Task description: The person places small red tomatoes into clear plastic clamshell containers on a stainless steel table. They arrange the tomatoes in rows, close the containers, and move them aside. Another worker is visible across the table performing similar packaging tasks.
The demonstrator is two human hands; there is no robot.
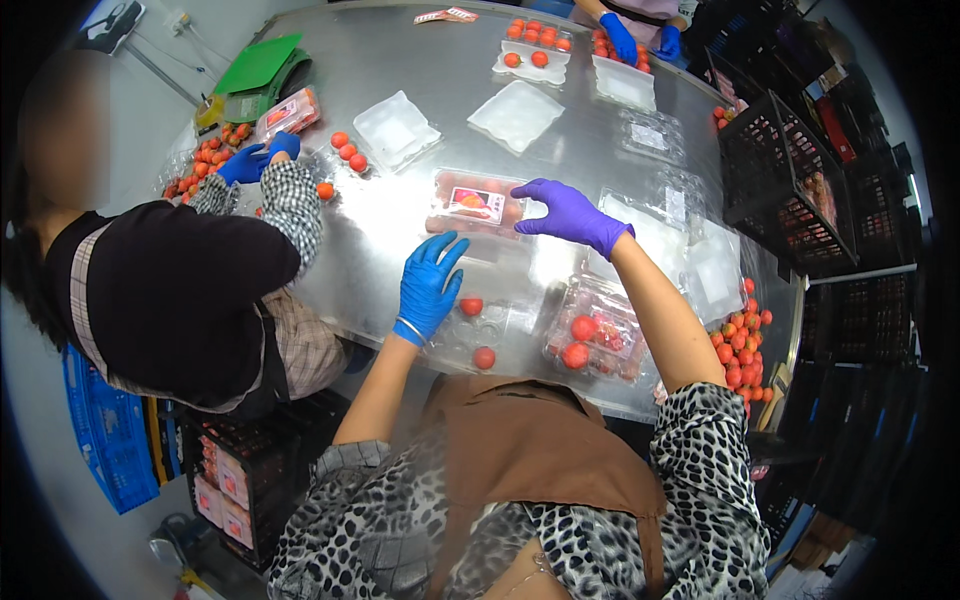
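Observation:
A closed clear plastic clamshell (474,204) of red fruit, with a picture label on its lid, lies flat on the metal table. My right hand (574,214), in a purple glove, has thumb and fingers spread about its right end; whether they grip it is unclear. In a blue glove, my left hand (431,285) hovers just short of the box's near edge, fingers apart and holding nothing. Beside it, a red tomato (471,306) and another tomato (484,358) sit near a clear moulded sheet. Below my right forearm, two tomatoes rest on another filled clamshell (600,330).
White trays (517,116) lie across the table (450,71). Tomatoes are heaped at the right edge (742,345), near a brush (775,394). A co-worker's gloved hands (259,157) touch a packed clamshell (289,116) by a green scale (262,71); another person works opposite. Black crates (787,187) flank the right.

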